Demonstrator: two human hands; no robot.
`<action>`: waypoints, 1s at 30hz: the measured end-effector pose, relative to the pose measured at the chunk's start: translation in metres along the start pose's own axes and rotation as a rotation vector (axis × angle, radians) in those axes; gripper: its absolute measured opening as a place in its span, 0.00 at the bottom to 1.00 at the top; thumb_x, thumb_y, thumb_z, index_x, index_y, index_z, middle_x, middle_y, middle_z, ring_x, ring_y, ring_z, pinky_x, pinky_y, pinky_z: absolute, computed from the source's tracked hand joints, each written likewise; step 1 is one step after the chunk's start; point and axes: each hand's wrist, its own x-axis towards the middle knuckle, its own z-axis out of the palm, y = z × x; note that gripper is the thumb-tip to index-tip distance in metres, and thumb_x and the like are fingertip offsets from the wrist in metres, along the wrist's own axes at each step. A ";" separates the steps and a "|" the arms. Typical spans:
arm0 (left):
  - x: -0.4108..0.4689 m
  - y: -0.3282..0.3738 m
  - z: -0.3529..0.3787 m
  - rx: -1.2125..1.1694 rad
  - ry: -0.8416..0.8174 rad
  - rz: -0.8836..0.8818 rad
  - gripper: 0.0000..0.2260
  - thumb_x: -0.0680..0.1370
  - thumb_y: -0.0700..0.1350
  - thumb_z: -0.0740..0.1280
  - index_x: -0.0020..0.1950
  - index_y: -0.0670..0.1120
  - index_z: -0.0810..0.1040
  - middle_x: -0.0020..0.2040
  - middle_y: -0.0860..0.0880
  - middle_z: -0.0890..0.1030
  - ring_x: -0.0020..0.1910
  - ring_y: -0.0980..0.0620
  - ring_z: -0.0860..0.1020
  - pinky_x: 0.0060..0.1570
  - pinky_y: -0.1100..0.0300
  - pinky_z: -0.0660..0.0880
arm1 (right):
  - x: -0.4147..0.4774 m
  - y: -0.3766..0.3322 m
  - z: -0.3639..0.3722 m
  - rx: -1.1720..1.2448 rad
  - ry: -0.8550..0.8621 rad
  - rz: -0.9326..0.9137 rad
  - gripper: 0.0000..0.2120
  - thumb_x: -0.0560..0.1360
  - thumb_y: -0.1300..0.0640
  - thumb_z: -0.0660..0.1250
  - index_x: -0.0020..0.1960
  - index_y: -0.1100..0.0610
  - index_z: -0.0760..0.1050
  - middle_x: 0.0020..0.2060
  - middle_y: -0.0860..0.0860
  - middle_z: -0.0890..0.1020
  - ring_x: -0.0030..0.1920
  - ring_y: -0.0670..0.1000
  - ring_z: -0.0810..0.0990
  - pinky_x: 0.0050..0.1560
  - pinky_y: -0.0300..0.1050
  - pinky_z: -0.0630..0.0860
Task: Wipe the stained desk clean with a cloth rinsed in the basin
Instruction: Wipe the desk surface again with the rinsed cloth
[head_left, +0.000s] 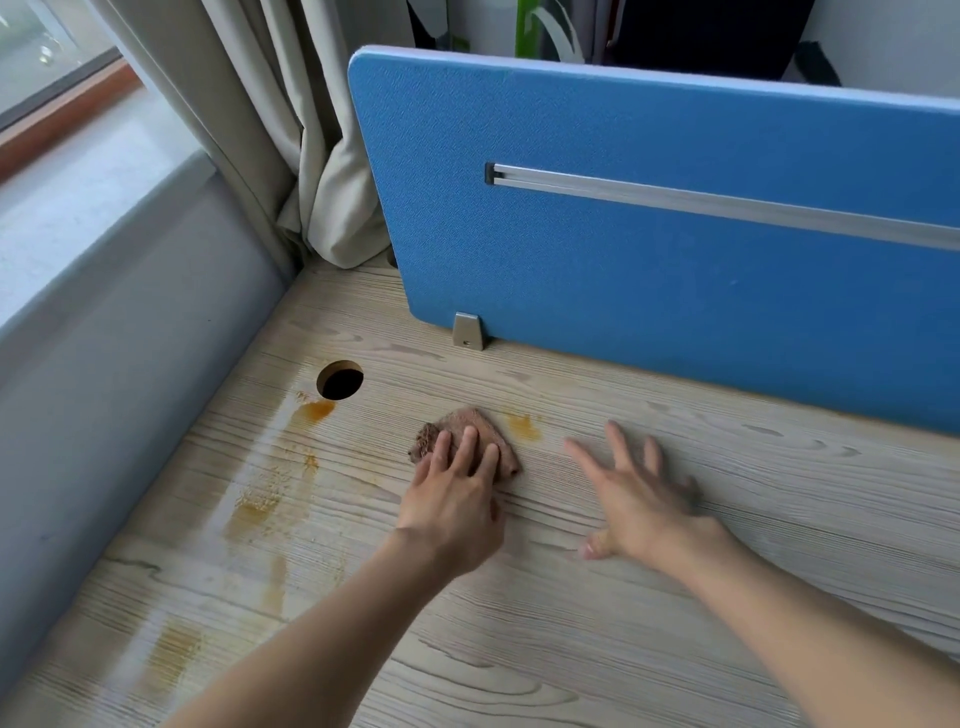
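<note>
A light wood-grain desk (649, 613) carries orange-brown stains: one by the cable hole (313, 411), a small one (523, 427) just right of the cloth, and streaks down the left side (254, 512). A small brown cloth (462, 422) lies folded on the desk. My left hand (454, 499) presses flat on the cloth with straight fingers, covering its near part. My right hand (641, 496) lies to the right of the cloth with spread fingers on or just above the desk, holding nothing. No basin is in view.
A blue partition panel (649, 249) with a metal rail stands along the desk's far edge on a metal bracket (469, 331). A round cable hole (340, 380) opens at the far left. A grey wall ledge (119, 332) borders the left side; curtains (291, 130) hang in the corner.
</note>
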 end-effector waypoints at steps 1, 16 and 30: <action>0.004 0.002 -0.003 -0.011 0.006 -0.023 0.31 0.81 0.55 0.52 0.82 0.49 0.47 0.82 0.46 0.42 0.80 0.40 0.40 0.79 0.46 0.46 | 0.001 0.004 0.000 0.018 0.001 0.025 0.56 0.69 0.41 0.77 0.77 0.33 0.36 0.79 0.49 0.33 0.78 0.66 0.38 0.67 0.77 0.59; 0.005 0.036 0.008 0.062 -0.004 0.068 0.32 0.81 0.57 0.52 0.82 0.48 0.45 0.82 0.44 0.41 0.79 0.38 0.38 0.78 0.45 0.44 | 0.003 0.005 0.002 0.017 -0.009 0.078 0.53 0.72 0.42 0.75 0.77 0.33 0.35 0.79 0.49 0.33 0.77 0.68 0.39 0.63 0.76 0.64; 0.044 0.032 -0.009 0.037 0.013 0.014 0.29 0.82 0.55 0.50 0.82 0.52 0.47 0.82 0.45 0.42 0.80 0.38 0.40 0.78 0.44 0.46 | 0.002 0.004 0.000 0.039 -0.040 0.074 0.52 0.73 0.45 0.75 0.77 0.34 0.36 0.79 0.50 0.32 0.77 0.68 0.36 0.64 0.78 0.62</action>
